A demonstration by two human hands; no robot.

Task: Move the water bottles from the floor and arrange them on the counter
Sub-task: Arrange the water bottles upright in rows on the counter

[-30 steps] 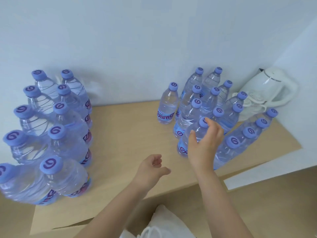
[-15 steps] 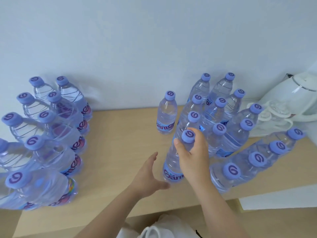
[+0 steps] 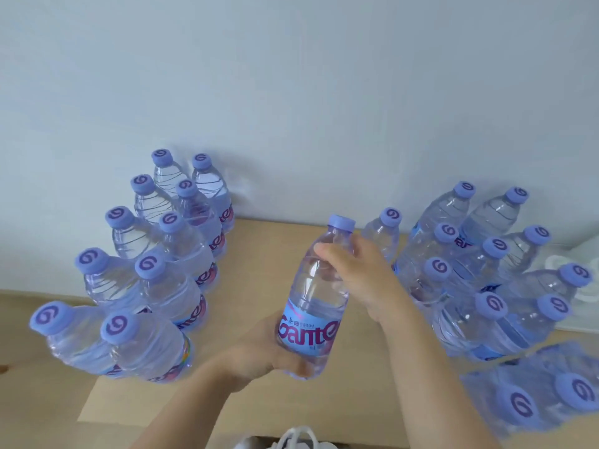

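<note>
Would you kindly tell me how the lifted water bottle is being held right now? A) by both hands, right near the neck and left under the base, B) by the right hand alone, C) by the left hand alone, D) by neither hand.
A: the right hand grips the bottle near its neck while the left hand cups its base.

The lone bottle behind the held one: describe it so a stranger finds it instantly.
On the light wooden counter, look between the two bottle clusters, near the pale wall. The clear plastic, purple-capped water bottle stands alone there, just left of the right-hand cluster, belonging to no row.
</note>
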